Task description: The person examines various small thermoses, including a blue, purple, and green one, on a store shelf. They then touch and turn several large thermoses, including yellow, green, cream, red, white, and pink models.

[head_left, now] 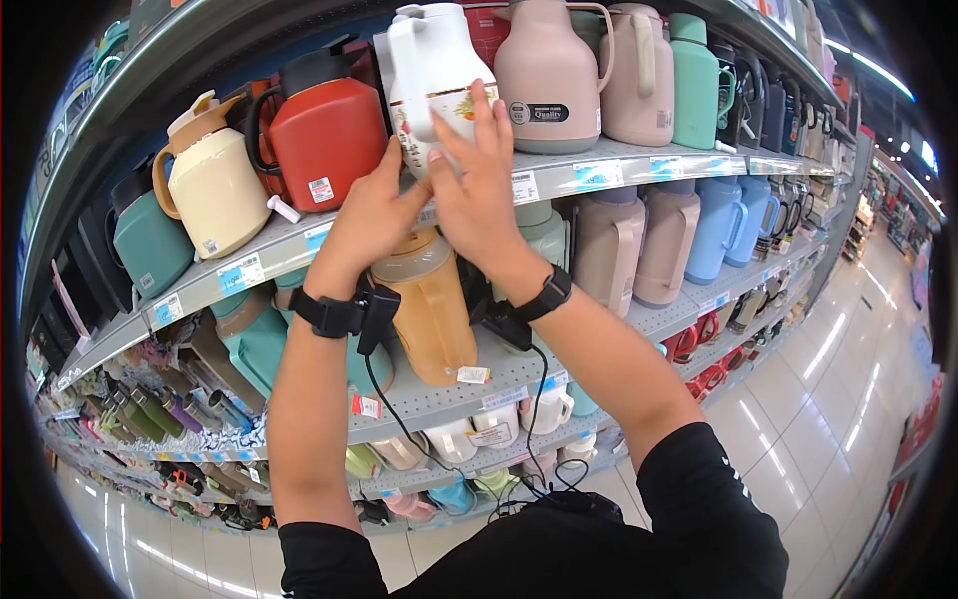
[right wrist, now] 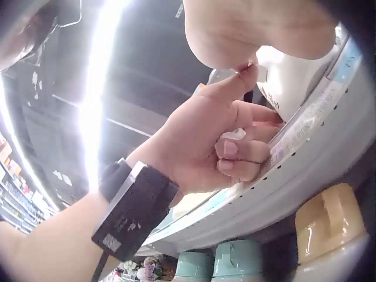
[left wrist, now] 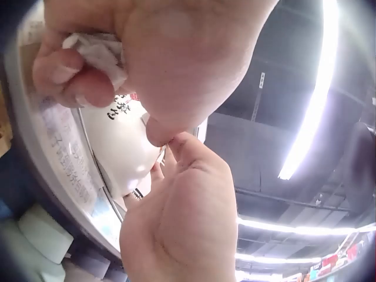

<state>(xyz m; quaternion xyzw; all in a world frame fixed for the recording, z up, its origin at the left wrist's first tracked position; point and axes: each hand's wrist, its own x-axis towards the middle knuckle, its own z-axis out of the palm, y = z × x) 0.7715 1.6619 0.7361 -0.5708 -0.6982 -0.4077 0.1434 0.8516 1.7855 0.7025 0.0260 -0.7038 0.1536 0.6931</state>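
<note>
A white vacuum jug (head_left: 444, 55) with a floral band stands on the upper shelf, its handle toward me. My right hand (head_left: 477, 195) lies against its front, fingers spread and mostly straight over the floral band. At the jug's lower left is my left hand (head_left: 374, 220), with its index finger reaching along the side. Two of its fingers curl round a crumpled white tissue (right wrist: 234, 134) in the right wrist view. The thumbs meet in front of the jug's lower body. Black lettering shows on the white jug (left wrist: 120, 144) in the left wrist view.
A red jug (head_left: 329, 135) stands close on the left, a pink one (head_left: 547, 75) close on the right. The shelf edge (head_left: 589, 175) carries price tags. Below the hands is a yellow jug (head_left: 429, 309). Cables (head_left: 539, 419) hang from both wristbands.
</note>
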